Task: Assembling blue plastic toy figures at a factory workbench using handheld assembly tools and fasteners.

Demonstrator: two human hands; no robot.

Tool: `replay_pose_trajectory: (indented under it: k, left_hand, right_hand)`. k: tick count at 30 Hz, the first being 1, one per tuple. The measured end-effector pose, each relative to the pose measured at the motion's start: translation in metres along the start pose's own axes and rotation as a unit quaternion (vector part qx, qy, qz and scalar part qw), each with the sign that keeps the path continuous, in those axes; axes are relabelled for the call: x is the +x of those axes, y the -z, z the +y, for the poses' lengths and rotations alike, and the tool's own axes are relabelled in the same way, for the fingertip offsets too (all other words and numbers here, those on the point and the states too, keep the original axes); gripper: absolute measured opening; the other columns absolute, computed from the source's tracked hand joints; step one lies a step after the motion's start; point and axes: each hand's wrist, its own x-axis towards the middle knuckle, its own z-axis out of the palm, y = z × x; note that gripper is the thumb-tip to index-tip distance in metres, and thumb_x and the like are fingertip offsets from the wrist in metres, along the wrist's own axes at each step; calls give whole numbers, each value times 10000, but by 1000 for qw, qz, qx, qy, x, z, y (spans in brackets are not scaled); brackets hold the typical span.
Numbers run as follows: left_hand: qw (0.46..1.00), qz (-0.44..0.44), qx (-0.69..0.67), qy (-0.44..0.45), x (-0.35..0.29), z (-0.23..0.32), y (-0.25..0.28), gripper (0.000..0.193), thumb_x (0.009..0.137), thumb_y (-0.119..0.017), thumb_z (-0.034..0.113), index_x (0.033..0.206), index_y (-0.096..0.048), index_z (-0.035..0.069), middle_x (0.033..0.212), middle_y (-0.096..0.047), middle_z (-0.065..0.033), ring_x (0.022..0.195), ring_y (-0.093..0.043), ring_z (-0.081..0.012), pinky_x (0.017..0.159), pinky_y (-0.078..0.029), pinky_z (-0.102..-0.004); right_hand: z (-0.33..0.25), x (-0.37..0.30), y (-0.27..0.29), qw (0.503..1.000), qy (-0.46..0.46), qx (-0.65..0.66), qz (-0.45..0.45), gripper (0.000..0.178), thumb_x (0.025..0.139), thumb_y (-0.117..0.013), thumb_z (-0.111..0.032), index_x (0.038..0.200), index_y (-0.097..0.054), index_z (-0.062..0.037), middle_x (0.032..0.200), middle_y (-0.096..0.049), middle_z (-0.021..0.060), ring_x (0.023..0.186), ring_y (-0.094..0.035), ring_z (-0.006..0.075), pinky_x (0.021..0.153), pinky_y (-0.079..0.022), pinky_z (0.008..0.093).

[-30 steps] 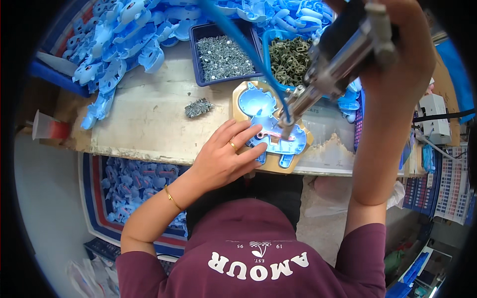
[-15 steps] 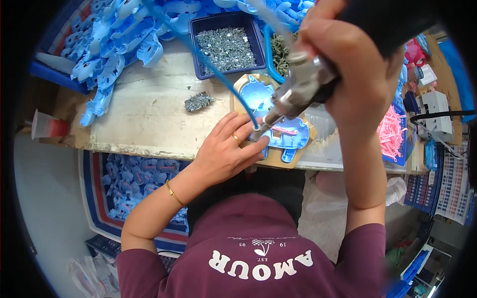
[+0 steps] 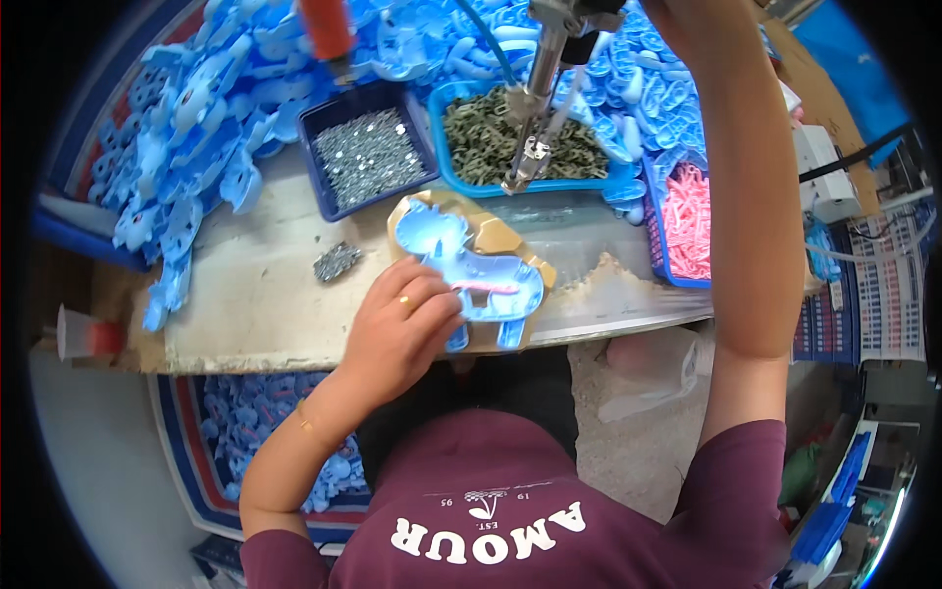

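On the table's front edge lies a light blue plastic animal-shaped shell half (image 3: 456,257), hollow side up, with a pink strip (image 3: 483,287) inside it. Under the shell is a tan holder (image 3: 496,238). My left hand (image 3: 404,309) grips the shell's left edge with curled fingers; its thumb is hidden. High at the right, my right hand (image 3: 695,31) is partly cut off by the picture's top edge and appears closed round the power screwdriver (image 3: 540,98). The screwdriver's metal tip hangs over a turquoise tray (image 3: 461,185) of dark metal clips, away from the shell.
A dark tray (image 3: 329,208) holds small screws, and a loose screw pile (image 3: 337,262) lies nearer. Blue shell parts (image 3: 211,88) are heaped behind. A blue basket (image 3: 655,236) holds pink strips (image 3: 689,221). An orange-handled tool (image 3: 326,27) hangs above. A cup (image 3: 83,334) stands far left.
My right hand has lifted the screwdriver up and away from the shell. My left hand stays at the shell, off the screwdriver's tip. The whole view has shifted.
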Motion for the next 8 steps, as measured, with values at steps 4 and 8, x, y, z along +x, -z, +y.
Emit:
replay_pose_trajectory:
  k: [4, 8]
  left_hand:
    - [995, -41, -78, 45, -8, 23, 88, 213, 759, -770, 37, 930, -642, 48, 900, -623, -103, 900, -598, -327, 843, -481, -445]
    - [977, -160, -12, 141, -27, 45, 170, 222, 590, -800, 85, 771, -674, 58, 751, -660, -76, 754, -644, -272, 939, -511, -404]
  right_hand:
    - [34, -19, 30, 996, -14, -81, -22, 449, 926, -656, -435, 1099, -662, -21, 902, -679, 43, 849, -650, 109, 785, -511, 270]
    - [158, -86, 132, 909, -41, -395, -125, 341, 948, -731, -327, 1229, -712, -136, 1042, -730, 69, 1058, -685, 173, 985, -488, 278]
